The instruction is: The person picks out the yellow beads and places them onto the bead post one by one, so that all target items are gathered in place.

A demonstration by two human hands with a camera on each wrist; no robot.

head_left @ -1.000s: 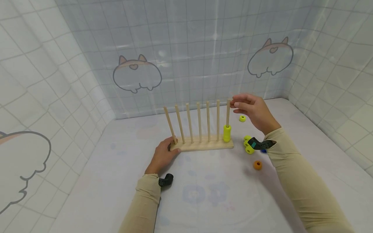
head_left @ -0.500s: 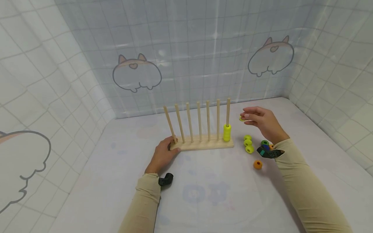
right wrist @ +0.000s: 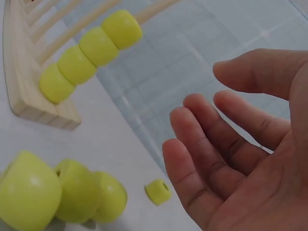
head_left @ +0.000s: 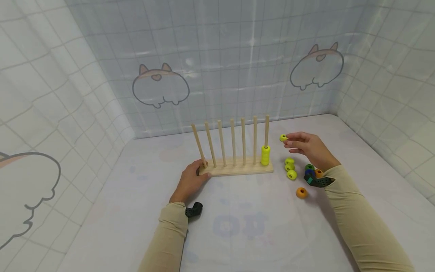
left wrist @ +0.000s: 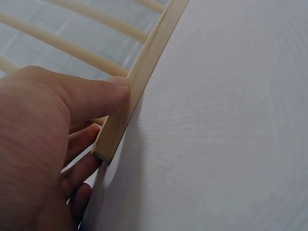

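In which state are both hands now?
Left hand: closed, holding the wooden rack by one end.
Right hand: open, holding nothing, near a yellow bead.

blue bead (head_left: 309,172) partly hidden (wrist camera (head_left: 320,181)); left wrist view: rack (left wrist: 143,67) cropped

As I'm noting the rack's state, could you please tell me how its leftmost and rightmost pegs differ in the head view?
The rightmost peg carries four yellow beads, while the leftmost peg is bare. The leftmost peg stands beside the left hand; the rightmost peg stands nearer the loose beads. Both are wooden, set in one base.
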